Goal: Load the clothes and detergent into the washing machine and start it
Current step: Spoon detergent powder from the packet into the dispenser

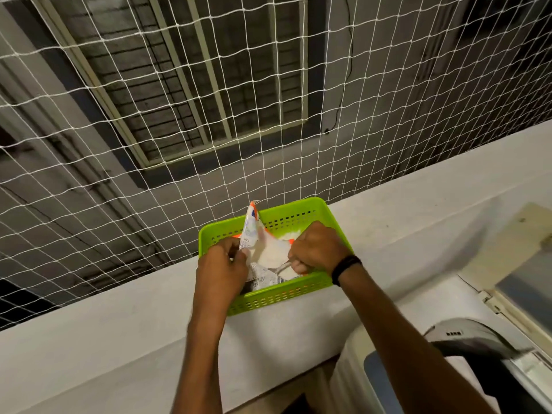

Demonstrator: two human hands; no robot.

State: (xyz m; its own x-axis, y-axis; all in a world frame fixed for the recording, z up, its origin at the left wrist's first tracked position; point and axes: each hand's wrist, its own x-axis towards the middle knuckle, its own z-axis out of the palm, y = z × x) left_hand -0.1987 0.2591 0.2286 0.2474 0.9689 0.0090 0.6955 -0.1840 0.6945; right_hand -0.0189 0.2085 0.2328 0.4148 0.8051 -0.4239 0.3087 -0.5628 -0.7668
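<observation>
The detergent packet lies open in the green basket near the ledge's outer edge. The left hand pinches its mouth wide; the right hand grips what looks like a spoon, sunk in the powder. Lift a level scoop slowly, packet held steady, so nothing spills before the washing machine

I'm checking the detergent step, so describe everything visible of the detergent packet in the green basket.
The detergent packet is a crumpled glossy pouch, white with orange edges and small print, open, with white powder showing inside. It sits tilted in the green basket on the ledge, one corner poking above the rim. The left hand pinches its left edge; the right hand holds a metal spoon at the powder.
</observation>
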